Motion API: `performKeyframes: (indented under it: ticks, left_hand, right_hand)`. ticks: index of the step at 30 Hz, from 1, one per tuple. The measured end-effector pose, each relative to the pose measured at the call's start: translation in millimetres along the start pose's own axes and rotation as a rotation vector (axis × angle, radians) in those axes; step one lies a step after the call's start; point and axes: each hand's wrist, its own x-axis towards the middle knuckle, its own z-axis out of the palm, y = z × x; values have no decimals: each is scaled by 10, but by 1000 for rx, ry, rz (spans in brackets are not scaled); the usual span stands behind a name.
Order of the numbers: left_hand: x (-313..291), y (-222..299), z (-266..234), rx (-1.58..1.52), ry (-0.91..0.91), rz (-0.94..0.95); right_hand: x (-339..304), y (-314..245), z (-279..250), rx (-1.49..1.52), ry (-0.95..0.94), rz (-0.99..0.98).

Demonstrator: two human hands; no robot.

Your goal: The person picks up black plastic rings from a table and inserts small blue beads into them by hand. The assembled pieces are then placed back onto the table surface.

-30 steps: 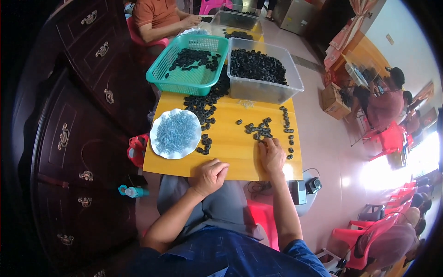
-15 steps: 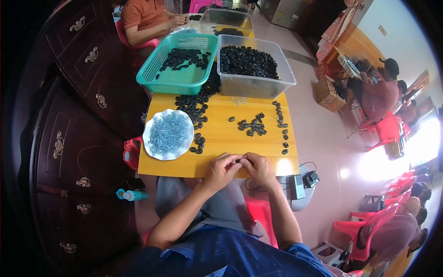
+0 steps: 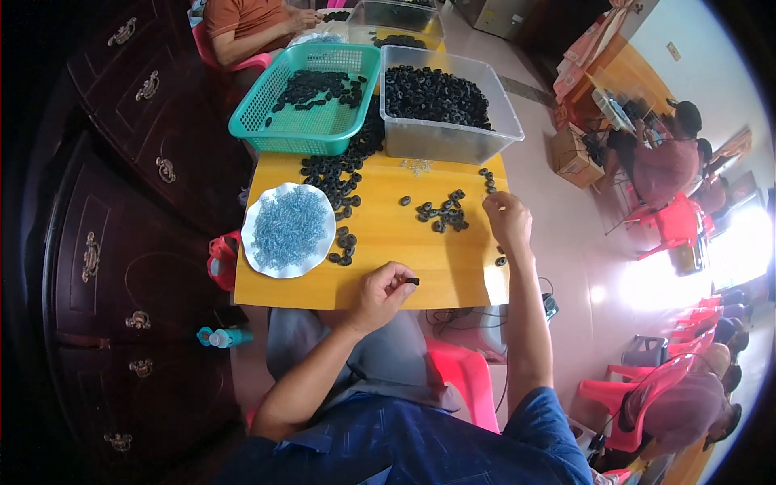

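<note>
My left hand is closed near the front edge of the yellow table, pinching a small black oval piece between thumb and fingertips. Over the table's right side, my right hand is bent down with its fingers together, at the row of black oval pieces there. Whatever its fingertips hold is hidden. Between the hands and slightly farther off lies a loose cluster of black pieces. A white scalloped plate on the left carries many tiny clear bluish parts.
A green basket and a clear plastic bin, both with black pieces, stand at the far side. More black pieces trail toward the plate. Small clear bits lie by the bin. Another person sits at far left.
My hands were together at the front edge. The right has moved away, far and right, to the row of black pieces; the left stays with a black piece in its fingers.
</note>
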Motion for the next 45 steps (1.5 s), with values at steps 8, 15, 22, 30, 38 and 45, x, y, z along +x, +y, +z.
performKeyframes:
  ticks: [8, 15, 22, 30, 38, 45]
  left_hand:
    - [-2, 9, -23, -14, 17, 15]
    - [-21, -31, -68, -74, -4, -32]
    - [0, -75, -53, -296, 31, -70]
    - [49, -69, -165, -428, 71, -97]
    - [56, -83, -132, -469, 86, -85]
    - [43, -94, -171, -412, 28, -101]
  right_hand:
    - [405, 242, 302, -383, -141, 65]
    - [392, 193, 388, -470, -237, 84]
    - [398, 259, 498, -550, -266, -30]
    - [22, -267, 146, -186, -81, -98]
    - [-851, -780, 195, 1061, -495, 141]
    - [-1104, -897, 252, 1079, -632, 214]
